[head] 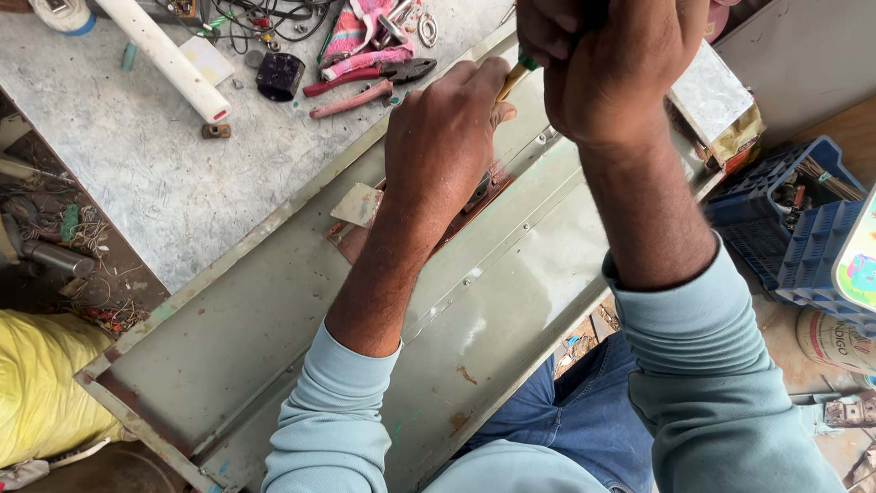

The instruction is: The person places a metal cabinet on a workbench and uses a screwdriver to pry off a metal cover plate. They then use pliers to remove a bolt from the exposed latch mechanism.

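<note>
A long grey-green metal panel (274,329) with rusty edges lies slanted across my lap and a worktable. My left hand (447,137) rests on the panel at a rusty fitting (474,196) and pinches the yellow shaft of a screwdriver (511,80). My right hand (620,64) is fisted above it around the tool's handle, which is mostly hidden; only a green collar shows. The tip of the tool is hidden behind my left hand.
Pink-handled pliers (365,82), a white pipe (169,59), a dark round part (279,75) and tangled wires lie on the grey tabletop (119,173). A blue plastic crate (794,228) stands at right, a yellow sack (41,383) at lower left.
</note>
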